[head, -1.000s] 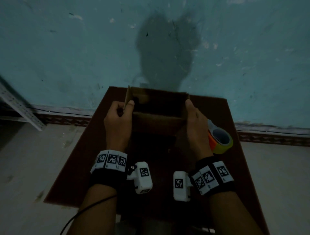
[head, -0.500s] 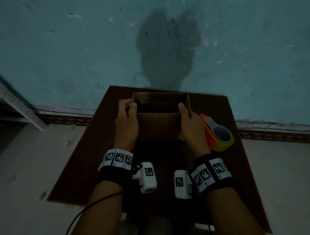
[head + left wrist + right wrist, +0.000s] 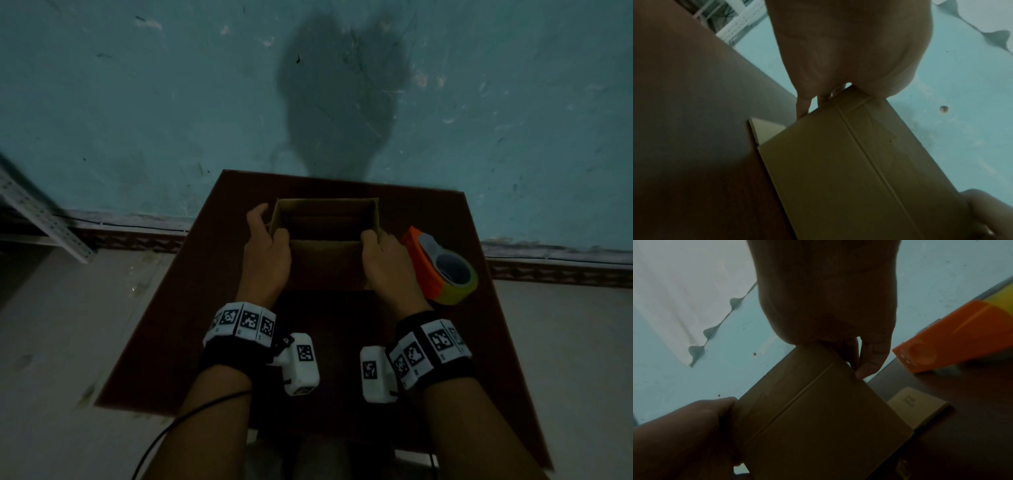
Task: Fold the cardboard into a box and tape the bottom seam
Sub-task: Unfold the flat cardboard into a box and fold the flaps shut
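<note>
The cardboard box (image 3: 325, 240) stood open-topped on the dark red desk (image 3: 445, 359), toward the desk's far edge by the teal wall (image 3: 137, 102). Both hands clamped it — the left hand (image 3: 265, 253) on the box's left wall, the right hand (image 3: 385, 260) on its right wall, thumbs hooked over the near rim. Just right of the box lay the orange tape dispenser (image 3: 442, 267).

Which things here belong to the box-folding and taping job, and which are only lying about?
In the job:
cardboard box, held by left hand and right hand
tape dispenser, beside the box
brown table under them

Lying about:
metal shelf rail at the left wall
black cable
</note>
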